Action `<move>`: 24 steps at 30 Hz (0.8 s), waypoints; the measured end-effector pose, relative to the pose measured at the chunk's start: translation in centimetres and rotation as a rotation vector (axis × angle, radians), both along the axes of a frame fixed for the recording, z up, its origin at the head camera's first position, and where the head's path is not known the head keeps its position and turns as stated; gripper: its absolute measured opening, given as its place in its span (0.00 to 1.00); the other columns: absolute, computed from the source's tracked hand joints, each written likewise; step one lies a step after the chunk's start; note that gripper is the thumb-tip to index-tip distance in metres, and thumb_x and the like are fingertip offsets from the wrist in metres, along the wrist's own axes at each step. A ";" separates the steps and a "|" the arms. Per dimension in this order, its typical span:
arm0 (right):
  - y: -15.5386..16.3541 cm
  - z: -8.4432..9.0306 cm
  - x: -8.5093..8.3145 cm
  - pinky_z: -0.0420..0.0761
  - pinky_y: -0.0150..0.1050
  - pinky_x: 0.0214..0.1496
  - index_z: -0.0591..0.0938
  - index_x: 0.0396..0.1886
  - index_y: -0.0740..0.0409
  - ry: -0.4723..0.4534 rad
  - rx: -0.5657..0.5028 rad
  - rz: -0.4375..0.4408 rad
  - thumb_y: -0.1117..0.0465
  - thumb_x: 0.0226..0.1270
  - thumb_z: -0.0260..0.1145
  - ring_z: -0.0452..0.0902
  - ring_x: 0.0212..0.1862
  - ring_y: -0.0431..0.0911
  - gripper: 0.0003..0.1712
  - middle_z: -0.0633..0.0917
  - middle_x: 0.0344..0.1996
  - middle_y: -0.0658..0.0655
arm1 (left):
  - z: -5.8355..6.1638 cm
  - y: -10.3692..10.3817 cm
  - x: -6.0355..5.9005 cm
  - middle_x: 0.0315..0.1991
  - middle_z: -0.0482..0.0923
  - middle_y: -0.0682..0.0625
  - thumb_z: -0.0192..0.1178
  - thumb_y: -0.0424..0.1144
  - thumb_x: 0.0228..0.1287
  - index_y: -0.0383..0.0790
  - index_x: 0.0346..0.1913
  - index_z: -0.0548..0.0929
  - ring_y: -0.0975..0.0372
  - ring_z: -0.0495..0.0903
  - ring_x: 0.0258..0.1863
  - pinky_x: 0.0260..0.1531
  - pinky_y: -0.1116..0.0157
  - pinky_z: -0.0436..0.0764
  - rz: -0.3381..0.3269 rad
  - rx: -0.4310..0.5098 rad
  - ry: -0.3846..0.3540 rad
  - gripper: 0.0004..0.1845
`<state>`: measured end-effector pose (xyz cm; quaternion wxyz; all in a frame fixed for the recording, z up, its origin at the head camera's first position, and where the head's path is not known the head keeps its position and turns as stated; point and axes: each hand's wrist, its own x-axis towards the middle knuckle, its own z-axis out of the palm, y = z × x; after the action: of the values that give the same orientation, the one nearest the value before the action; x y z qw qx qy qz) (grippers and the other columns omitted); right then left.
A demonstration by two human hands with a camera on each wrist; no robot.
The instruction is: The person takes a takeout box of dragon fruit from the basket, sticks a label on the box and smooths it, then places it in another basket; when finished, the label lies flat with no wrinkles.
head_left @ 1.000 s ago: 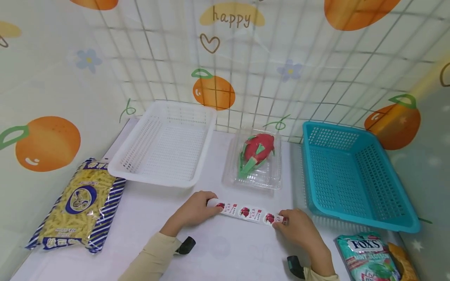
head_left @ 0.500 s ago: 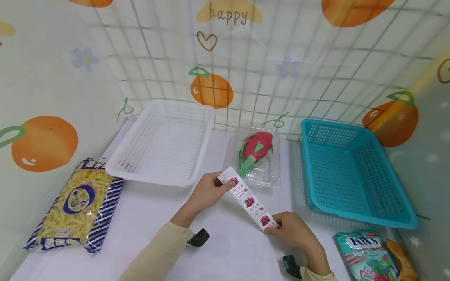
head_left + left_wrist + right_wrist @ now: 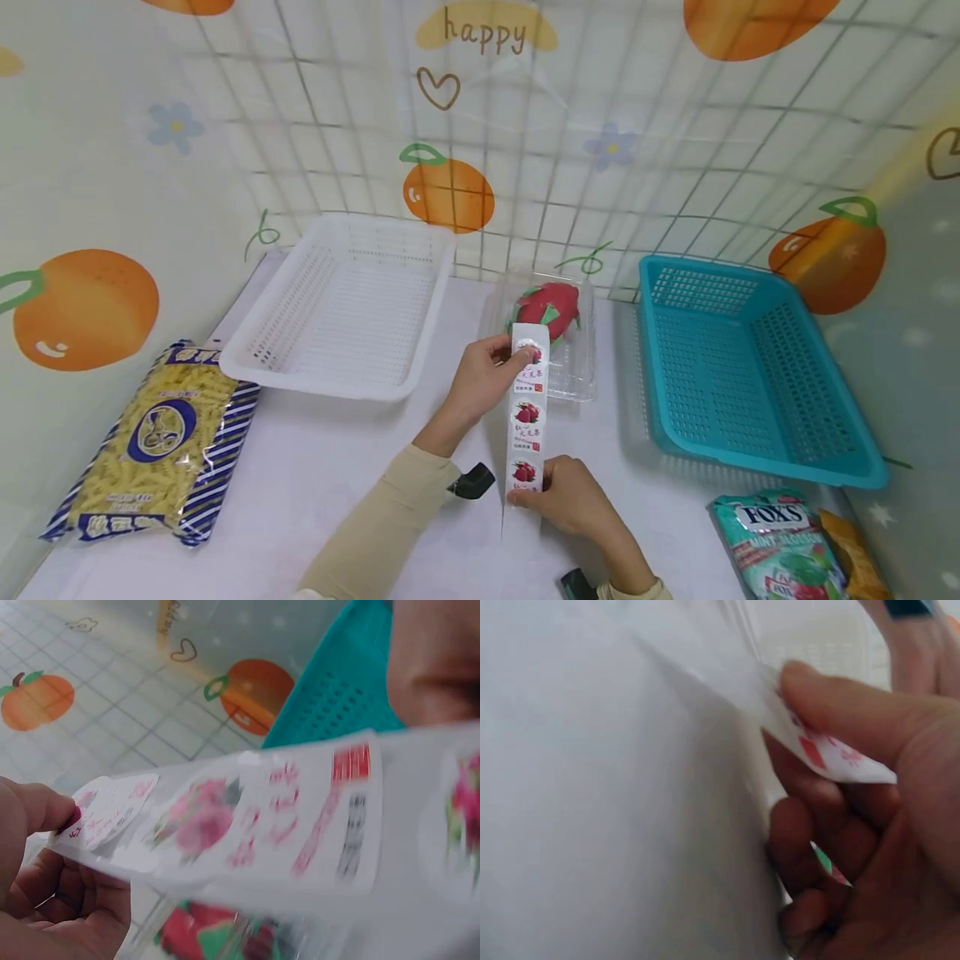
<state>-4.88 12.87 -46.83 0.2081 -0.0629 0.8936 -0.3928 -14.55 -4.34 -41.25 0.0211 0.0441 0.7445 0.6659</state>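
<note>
A white strip of stickers [image 3: 527, 433], printed with dragon fruits and red lettering, is stretched nearly upright between both hands in the head view. My left hand [image 3: 483, 377] pinches its far end, thumb on top over the uppermost sticker. Lower down, my right hand [image 3: 567, 493] pinches the near part between thumb and curled fingers. In the left wrist view the sticker strip [image 3: 255, 817] runs across, one sticker near the thumb seeming partly lifted. Behind the far end sits a red dragon fruit [image 3: 558, 302] in a clear plastic box [image 3: 573, 379], partly hidden by the strip.
A white basket [image 3: 337, 383] stands back left, and a turquoise basket [image 3: 772, 462] stands at the right. On the left lies a bag of pasta [image 3: 153, 446]. A FOX'S candy bag [image 3: 780, 542] and an orange-brown packet [image 3: 851, 550] lie at the front right.
The strip has turned from nearly level to nearly upright. My left hand moved forward and right with its far end, while my right hand came left with the near part.
</note>
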 end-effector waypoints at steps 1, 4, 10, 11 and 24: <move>-0.3 -0.1 0.0 0.67 0.34 0.22 0.89 0.28 0.57 0.006 0.000 -0.012 0.49 0.55 0.80 0.70 0.23 0.41 0.16 0.83 0.20 0.48 | 0.0 0.2 -0.1 0.39 0.86 0.43 0.67 0.41 0.69 0.34 0.51 0.87 0.64 0.80 0.36 0.32 0.72 0.80 -0.001 0.008 -0.003 0.15; -0.8 -0.3 0.1 0.66 0.34 0.22 0.89 0.27 0.57 0.015 0.013 -0.055 0.48 0.54 0.81 0.69 0.23 0.42 0.17 0.83 0.19 0.48 | 0.0 0.8 -0.2 0.41 0.85 0.43 0.67 0.42 0.69 0.35 0.52 0.87 0.63 0.79 0.38 0.33 0.71 0.80 -0.002 0.022 -0.005 0.16; -1.2 -0.8 0.1 0.62 0.32 0.21 0.89 0.26 0.55 0.071 0.049 -0.077 0.46 0.54 0.81 0.67 0.22 0.40 0.17 0.81 0.16 0.46 | 0.0 1.0 -0.2 0.43 0.86 0.42 0.66 0.42 0.69 0.34 0.53 0.87 0.63 0.79 0.40 0.33 0.71 0.81 0.010 0.017 -0.013 0.16; -1.3 -0.8 0.1 0.62 0.32 0.21 0.89 0.25 0.55 0.082 0.051 -0.072 0.46 0.54 0.80 0.67 0.22 0.40 0.17 0.80 0.16 0.46 | 0.1 1.0 -0.2 0.43 0.86 0.42 0.66 0.41 0.69 0.34 0.53 0.87 0.63 0.80 0.40 0.33 0.71 0.81 0.009 0.022 -0.021 0.16; -1.4 2.3 -1.6 0.74 0.35 0.28 0.91 0.40 0.56 0.165 0.082 -0.134 0.44 0.60 0.76 0.76 0.27 0.40 0.20 0.88 0.25 0.47 | 0.1 0.6 -0.4 0.42 0.88 0.39 0.66 0.41 0.70 0.34 0.54 0.85 0.64 0.84 0.33 0.34 0.69 0.85 0.018 0.069 -0.048 0.16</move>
<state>-6.43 11.52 -44.49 0.1095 -0.0265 0.9252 -0.3622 -15.00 -3.73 -41.17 0.0316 0.0223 0.7208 0.6921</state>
